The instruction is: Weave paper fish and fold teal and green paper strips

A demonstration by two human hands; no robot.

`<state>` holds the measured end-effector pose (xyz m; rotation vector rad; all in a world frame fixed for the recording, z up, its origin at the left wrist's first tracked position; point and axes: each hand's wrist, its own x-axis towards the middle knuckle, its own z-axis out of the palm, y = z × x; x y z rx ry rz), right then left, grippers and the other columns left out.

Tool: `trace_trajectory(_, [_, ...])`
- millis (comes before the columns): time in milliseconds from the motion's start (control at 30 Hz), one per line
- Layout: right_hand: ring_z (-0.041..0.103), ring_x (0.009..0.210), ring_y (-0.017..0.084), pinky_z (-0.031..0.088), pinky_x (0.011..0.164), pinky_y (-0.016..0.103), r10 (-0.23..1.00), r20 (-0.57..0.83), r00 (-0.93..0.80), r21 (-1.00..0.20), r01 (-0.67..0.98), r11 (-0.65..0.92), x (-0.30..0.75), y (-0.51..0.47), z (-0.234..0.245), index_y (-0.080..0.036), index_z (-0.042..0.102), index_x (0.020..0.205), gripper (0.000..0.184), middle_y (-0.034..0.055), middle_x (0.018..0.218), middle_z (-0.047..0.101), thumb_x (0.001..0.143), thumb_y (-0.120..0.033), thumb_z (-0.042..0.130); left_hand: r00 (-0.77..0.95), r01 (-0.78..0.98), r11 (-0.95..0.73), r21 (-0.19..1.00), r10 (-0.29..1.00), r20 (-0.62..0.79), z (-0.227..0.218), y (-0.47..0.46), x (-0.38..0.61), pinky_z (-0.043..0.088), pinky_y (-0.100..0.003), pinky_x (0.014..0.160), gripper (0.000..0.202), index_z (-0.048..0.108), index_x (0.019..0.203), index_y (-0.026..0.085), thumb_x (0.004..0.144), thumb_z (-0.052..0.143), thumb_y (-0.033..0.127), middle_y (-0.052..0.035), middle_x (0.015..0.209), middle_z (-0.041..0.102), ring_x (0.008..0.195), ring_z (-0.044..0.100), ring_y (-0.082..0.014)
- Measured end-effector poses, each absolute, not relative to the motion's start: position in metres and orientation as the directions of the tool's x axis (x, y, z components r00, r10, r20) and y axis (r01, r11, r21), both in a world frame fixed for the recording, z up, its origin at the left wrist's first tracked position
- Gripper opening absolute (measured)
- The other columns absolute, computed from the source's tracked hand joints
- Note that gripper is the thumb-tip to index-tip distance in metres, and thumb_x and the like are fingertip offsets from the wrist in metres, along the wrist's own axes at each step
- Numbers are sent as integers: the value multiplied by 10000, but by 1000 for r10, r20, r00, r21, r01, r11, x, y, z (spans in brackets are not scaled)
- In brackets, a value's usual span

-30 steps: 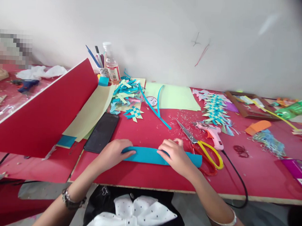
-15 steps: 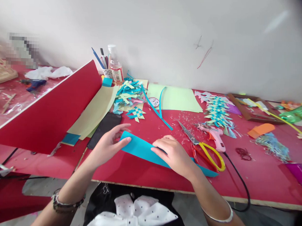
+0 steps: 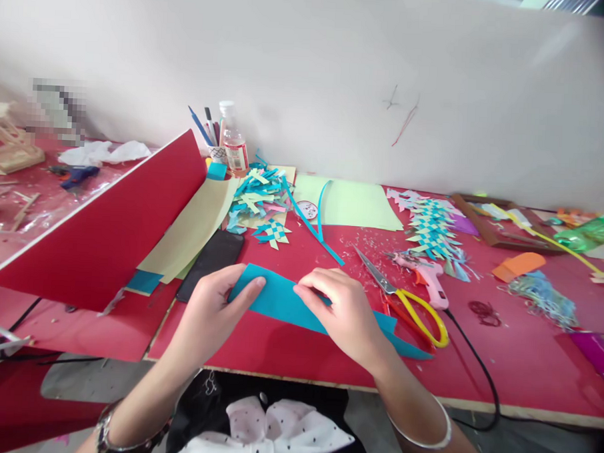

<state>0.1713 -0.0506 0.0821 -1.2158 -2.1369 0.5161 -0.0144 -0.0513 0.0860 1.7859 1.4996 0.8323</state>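
An upright red board with a white edge (image 3: 112, 225) stands left of a flat black phone (image 3: 215, 261). The person's left hand (image 3: 215, 309) has its grip closed on the left end of a folded blue paper strip (image 3: 278, 302), thumb on the near face. Behind, a clear plastic bottle (image 3: 234, 140) bears a red-and-white label — lettering too small to read. The right hand (image 3: 341, 308) pinches the strip's upper edge near mid-length; its loose right end reaches past the wrist, toward metal scissors with yellow and red handles (image 3: 394, 290). Far right, a purple box (image 3: 595, 356) shows white lettering — cut off, unreadable.
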Motion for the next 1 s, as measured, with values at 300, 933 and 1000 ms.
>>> trace_trajectory(300, [528,669,111,349,644,228,874,325,-361,-616,621,485,174,-50,81,-191,534,736,196,-1,710,596,860,-256,396,143,538,-110,836,989,38,84,-50,-11,376,-175,494,319,528,643,146,777,434,420,17,577,521,545,454,-98])
trace_trajectory(933, [472,483,99,283,520,226,778,448,-441,-253,772,583,174,-45,69,-175,552,707,290,-2,534,565,881,-291,351,116,775,-224,591,970,215,77,-50,-11,289,-192,447,325,483,622,168,819,365,398,33,513,427,471,384,-89])
trace_trajectory(1000, [465,480,101,279,522,231,756,456,-470,-205,771,603,174,-45,68,-177,545,688,285,-2,519,553,878,-282,361,129,866,-258,429,943,307,78,-50,-12,335,-211,521,271,567,806,186,812,390,391,17,568,522,539,470,-119])
